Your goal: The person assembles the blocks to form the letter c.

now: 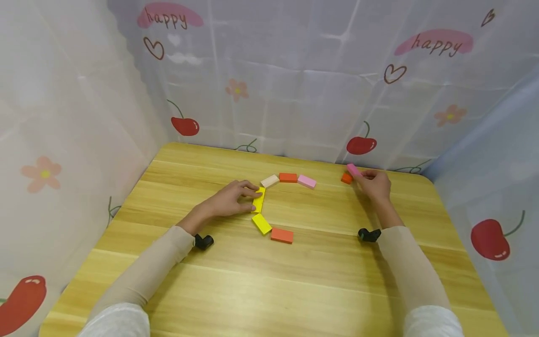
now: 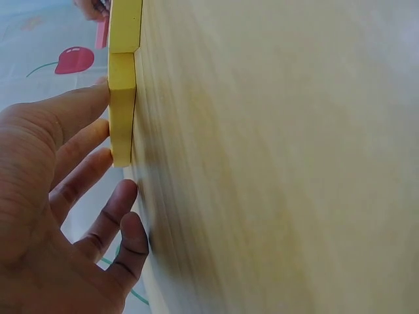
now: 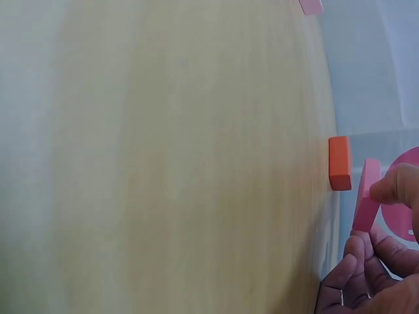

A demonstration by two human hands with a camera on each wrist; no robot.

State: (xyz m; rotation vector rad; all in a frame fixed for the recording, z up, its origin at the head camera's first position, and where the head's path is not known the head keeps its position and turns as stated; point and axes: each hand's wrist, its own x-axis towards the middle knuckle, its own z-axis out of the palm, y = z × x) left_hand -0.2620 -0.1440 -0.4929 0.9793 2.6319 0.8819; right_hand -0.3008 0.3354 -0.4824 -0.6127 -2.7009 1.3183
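**Open bench in front, blocks curving across the middle**

The near half of the wooden bench (image 1: pixel 269 290) lies bare. An arc of flat coloured wooden blocks (image 1: pixel 288 178) crosses the middle, and printed plastic curtain walls (image 1: pixel 294 93) close in the back and sides.

wooden table (image 1: pixel 320 281) | coloured blocks (image 1: pixel 281 235) in an arc, one orange block (image 1: pixel 346 178) apart

Beige sleeves, black wrist cameras

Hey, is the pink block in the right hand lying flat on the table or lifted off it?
Lifted. The right hand pinches the pink block tilted above the table, beside the small orange block.
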